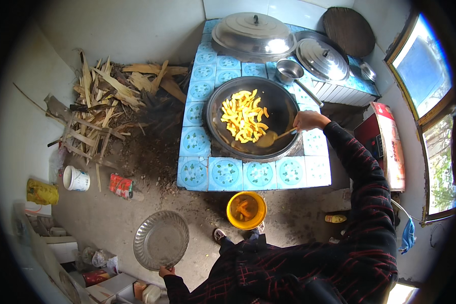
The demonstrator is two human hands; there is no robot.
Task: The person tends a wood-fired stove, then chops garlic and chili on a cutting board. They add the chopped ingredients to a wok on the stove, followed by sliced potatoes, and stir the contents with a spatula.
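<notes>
My right hand (309,121) grips the handle of a spatula (266,140) at the right rim of a large dark wok (279,102). The spatula's broad head rests low inside the wok. Beside it lies a heap of yellow-orange cut strips (243,116), perhaps pumpkin, mostly on the wok's left side. Down at the left, my left hand (167,271) holds a round dish (160,239) with a fluted rim by its near edge. No food shows on that dish, and it hangs above the floor, away from the stove.
The wok sits in a blue-tiled stove (194,141). Behind are a domed metal lid (254,34), a second lid (322,60) and a metal ladle (290,71). A yellow bucket (247,224) stands by my feet. Split firewood (110,87) lies left; a red box (368,133) stands right.
</notes>
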